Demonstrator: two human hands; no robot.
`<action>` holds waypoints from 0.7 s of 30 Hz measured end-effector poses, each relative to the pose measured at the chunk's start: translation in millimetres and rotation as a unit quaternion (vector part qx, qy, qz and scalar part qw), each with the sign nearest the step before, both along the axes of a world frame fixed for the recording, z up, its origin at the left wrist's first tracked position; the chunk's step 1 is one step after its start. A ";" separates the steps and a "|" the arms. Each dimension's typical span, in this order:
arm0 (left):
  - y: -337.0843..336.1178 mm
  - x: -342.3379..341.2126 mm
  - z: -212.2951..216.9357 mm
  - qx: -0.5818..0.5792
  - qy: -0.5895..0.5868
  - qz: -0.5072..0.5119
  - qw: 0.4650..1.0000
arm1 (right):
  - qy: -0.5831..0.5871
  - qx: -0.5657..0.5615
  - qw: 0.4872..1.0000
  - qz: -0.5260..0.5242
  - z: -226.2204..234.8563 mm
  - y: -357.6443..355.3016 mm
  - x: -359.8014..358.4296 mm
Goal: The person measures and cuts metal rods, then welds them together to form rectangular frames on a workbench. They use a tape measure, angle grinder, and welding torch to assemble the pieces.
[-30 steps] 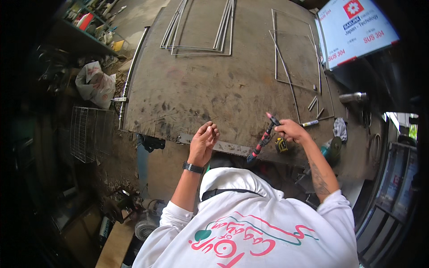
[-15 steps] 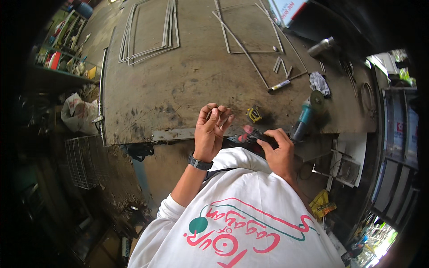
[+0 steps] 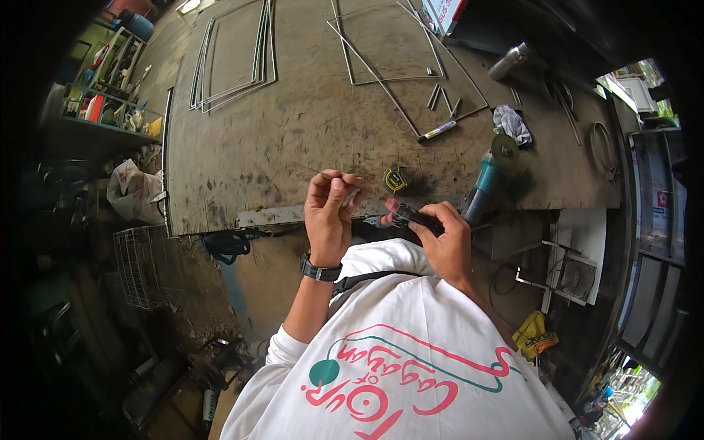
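Over a rusty steel bench [image 3: 293, 132], left hand [image 3: 330, 209] pinches thin wire [image 3: 323, 174]; right hand [image 3: 444, 238] grips red-handled pliers [image 3: 403, 214].

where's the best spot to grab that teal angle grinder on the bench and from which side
Probably around the teal body of the angle grinder, coming from the near bench edge on the right hand side. The body is a slim barrel pointing toward the person, while the disc sits at the far end, away from the reach.
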State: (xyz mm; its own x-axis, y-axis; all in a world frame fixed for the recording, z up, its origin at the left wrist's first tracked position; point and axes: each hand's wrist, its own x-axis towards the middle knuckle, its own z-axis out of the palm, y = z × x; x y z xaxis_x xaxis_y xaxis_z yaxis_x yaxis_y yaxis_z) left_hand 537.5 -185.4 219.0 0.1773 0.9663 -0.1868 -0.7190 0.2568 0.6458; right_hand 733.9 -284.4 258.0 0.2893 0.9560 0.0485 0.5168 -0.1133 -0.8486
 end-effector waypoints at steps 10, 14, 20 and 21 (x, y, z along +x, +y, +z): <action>-7.7 6.4 -9.7 -0.011 -0.010 -0.035 0.999 | 0.017 -0.006 1.000 0.008 -5.6 3.2 2.9; -3.6 5.6 -9.2 -0.012 -0.010 -0.045 0.999 | 0.018 -0.013 1.000 0.002 -5.4 4.2 0.2; 2.2 5.9 -10.3 -0.018 0.012 -0.060 0.998 | 0.025 -0.001 1.000 -0.008 -10.3 3.3 -2.5; 2.7 6.0 -10.3 -0.024 0.013 -0.062 0.998 | 0.021 0.003 1.000 -0.009 -11.4 3.2 -3.0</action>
